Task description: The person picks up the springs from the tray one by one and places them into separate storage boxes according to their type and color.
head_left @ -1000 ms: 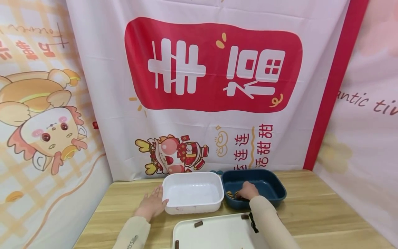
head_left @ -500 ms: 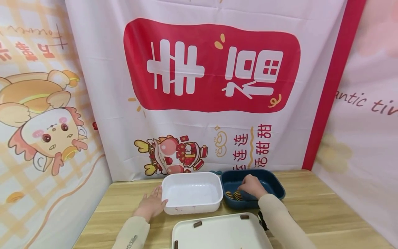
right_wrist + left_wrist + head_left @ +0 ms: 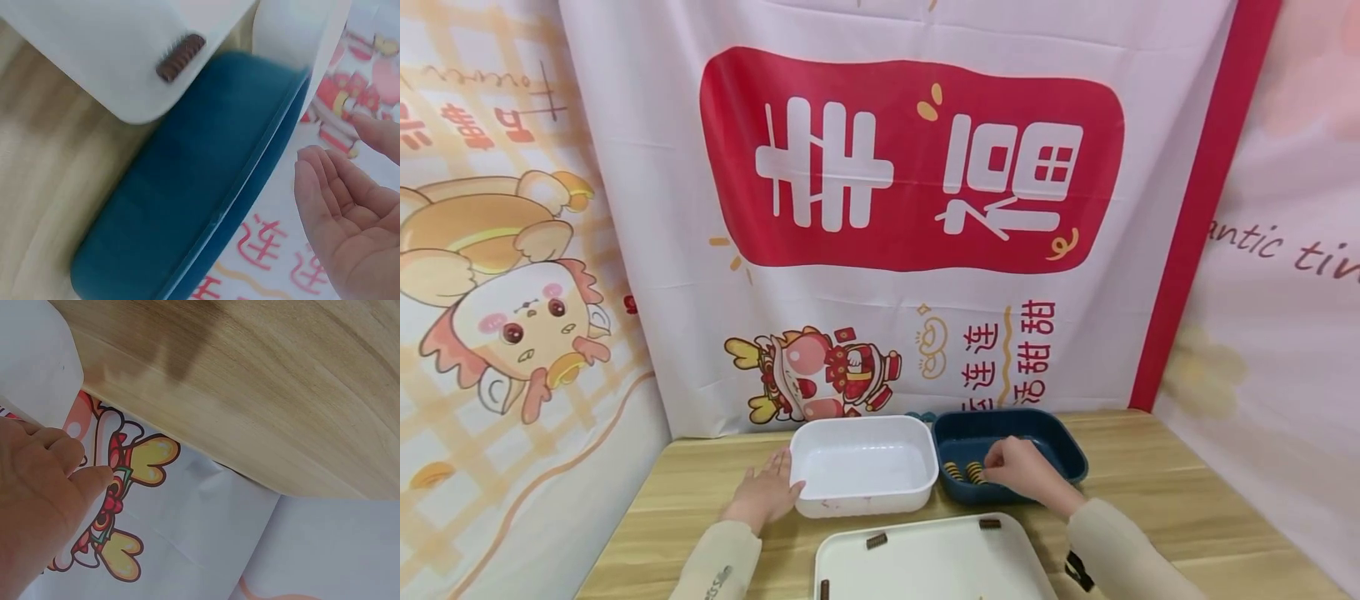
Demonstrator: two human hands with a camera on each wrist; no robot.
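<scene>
My left hand [image 3: 765, 493] rests against the left wall of a white plastic basin [image 3: 867, 505], its fingers lying along the side. In the left wrist view the hand [image 3: 44, 487] sits just under the basin's corner [image 3: 37, 356]. My right hand [image 3: 1026, 472] is over a dark blue basin [image 3: 1060, 433], close to two yellow-and-black striped pieces [image 3: 975, 472] on its floor. The right wrist view shows the thumb apart from the bent fingers of that hand [image 3: 356, 219] with nothing between them, beside the blue basin's rim [image 3: 219, 215].
A cream tray [image 3: 932, 562] lies in front of the basins. On it are dark brown ridged pieces [image 3: 990, 523] near the edges. Both basins stand side by side on a wooden table [image 3: 1187, 500], before a printed cloth [image 3: 655, 333].
My right hand has lifted off the striped pieces, leaving both in view, and its forearm has shifted right. My left hand keeps its place on the white basin.
</scene>
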